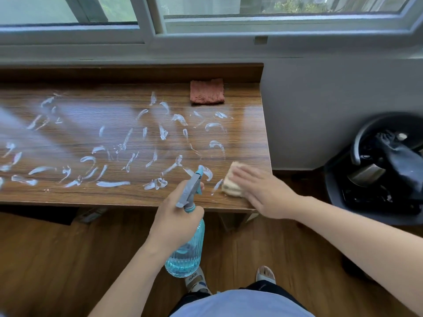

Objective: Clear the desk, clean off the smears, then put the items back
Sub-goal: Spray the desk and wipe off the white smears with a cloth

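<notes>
Several white smears (114, 156) cover the wooden desk (242, 133). My left hand (176, 216) grips the neck of a blue ribbed spray bottle (186, 252), whose grey trigger head (192, 188) points over the desk's front edge. My right hand (261, 193) lies flat, fingers straight, on a cream folded cloth (231, 184) at the desk's front right corner. A reddish-brown folded cloth (207, 91) sits at the back of the desk, apart from both hands.
A window and sill (206, 42) run behind the desk's raised back. To the right of the desk stands a black round basket (366, 211) holding dark items. Wooden floor and my sandalled feet (265, 274) are below the desk's front edge.
</notes>
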A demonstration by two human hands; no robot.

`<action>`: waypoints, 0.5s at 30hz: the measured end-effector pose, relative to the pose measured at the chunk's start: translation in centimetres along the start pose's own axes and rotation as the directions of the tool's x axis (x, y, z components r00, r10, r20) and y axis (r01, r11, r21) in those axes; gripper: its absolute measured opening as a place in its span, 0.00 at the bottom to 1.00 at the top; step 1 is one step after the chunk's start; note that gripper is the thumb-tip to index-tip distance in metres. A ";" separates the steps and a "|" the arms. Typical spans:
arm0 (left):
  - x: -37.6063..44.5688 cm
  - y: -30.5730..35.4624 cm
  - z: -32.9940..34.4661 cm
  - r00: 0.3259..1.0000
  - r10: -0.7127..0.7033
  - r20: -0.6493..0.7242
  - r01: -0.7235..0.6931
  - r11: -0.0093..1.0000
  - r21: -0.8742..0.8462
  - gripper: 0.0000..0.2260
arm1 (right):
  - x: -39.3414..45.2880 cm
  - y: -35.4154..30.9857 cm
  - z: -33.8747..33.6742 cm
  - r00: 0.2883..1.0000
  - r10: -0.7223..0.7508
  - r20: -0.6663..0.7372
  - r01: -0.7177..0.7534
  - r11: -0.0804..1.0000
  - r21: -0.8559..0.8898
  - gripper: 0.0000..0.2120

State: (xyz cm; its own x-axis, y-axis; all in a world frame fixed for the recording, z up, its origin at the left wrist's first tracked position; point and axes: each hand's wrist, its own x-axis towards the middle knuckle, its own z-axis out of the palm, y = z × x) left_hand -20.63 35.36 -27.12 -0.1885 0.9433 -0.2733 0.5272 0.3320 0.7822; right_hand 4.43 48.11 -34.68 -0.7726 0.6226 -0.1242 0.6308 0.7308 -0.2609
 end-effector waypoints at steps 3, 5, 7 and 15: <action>-0.6 -0.4 0.3 0.999 -0.033 0.009 0.033 0.999 0.006 0.19 | 4.4 1.3 -0.7 0.952 0.292 -0.092 -0.286 0.955 0.072 0.27; -0.8 -0.5 0.5 0.999 -0.033 0.007 0.033 0.999 -0.015 0.18 | 6.4 0.2 -0.5 0.900 0.411 -0.148 -0.392 0.909 0.140 0.26; -0.8 -0.6 0.6 0.999 -0.036 0.001 0.037 0.999 -0.024 0.17 | 5.7 -1.8 0.1 0.900 0.372 -0.227 -0.338 0.925 0.174 0.23; -1.0 -0.8 2.4 0.996 -0.085 0.034 0.079 0.987 0.138 0.12 | 1.4 0.9 0.9 0.969 0.182 -0.166 -0.165 0.980 0.108 0.25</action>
State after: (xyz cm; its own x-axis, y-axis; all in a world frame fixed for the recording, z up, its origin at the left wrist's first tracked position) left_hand -18.87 34.18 -28.77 -0.2042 0.9114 -0.3574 0.6199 0.4029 0.6733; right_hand 3.85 49.35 -35.95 -0.6224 0.7827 -0.0085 0.7383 0.5833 -0.3387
